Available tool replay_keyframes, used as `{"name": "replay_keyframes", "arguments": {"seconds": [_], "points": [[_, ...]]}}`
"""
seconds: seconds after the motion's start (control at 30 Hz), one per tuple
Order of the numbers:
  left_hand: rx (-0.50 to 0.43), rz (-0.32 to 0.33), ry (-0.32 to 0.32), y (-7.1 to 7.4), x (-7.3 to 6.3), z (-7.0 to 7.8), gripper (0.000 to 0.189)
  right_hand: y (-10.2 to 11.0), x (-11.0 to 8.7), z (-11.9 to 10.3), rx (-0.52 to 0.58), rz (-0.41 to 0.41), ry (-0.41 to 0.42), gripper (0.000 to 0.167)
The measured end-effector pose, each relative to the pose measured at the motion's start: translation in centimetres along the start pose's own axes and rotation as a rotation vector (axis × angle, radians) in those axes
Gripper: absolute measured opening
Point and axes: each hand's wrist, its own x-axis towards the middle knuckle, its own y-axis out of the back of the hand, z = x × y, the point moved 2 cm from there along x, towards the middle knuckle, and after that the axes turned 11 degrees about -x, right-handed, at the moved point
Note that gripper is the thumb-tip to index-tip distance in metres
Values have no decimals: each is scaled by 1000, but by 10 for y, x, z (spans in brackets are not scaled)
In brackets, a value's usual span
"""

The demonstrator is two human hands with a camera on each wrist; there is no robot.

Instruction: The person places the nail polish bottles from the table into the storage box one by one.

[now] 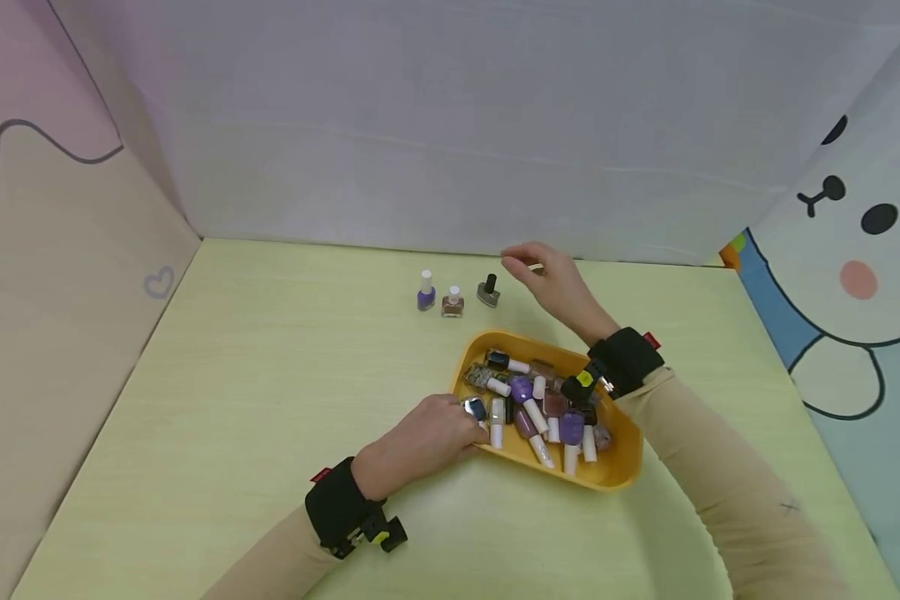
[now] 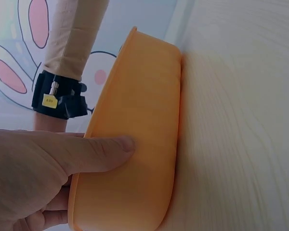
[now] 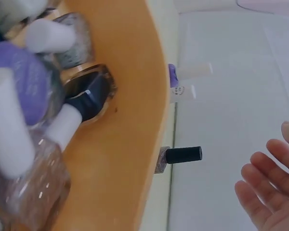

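My left hand grips the near left rim of a yellow-orange plastic tub. In the left wrist view its thumb presses the tub's outer wall, with the other fingers over the rim. Many nail polish bottles lie jumbled in the tub, among them a purple one with a white cap. My right hand hovers past the tub with nothing in it, fingers loosely bent. Just left of it a grey nail polish bottle with a black cap stands upright on the table.
Two more bottles stand left of the black-capped one: a purple bottle and a brownish bottle, both white-capped. Behind them the pale yellow-green table meets a whitish back wall. Printed panels flank both sides.
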Motion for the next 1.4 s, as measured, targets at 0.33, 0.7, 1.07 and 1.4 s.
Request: {"name": "replay_keyframes", "arguments": {"seconds": [0.33, 0.7, 1.07, 1.4], "points": [[-7, -4, 23, 1, -1, -1, 12, -17, 14, 9, 124, -20, -281, 49], [-34, 1, 27, 0, -1, -1, 13, -63, 32, 50, 172, -76, -354, 52], [-31, 9, 21, -1, -2, -1, 12, -83, 38, 78, 177, -29, -383, 38], [-23, 3, 23, 0, -1, -1, 11, -71, 30, 50, 148, 1, -372, 38]]}}
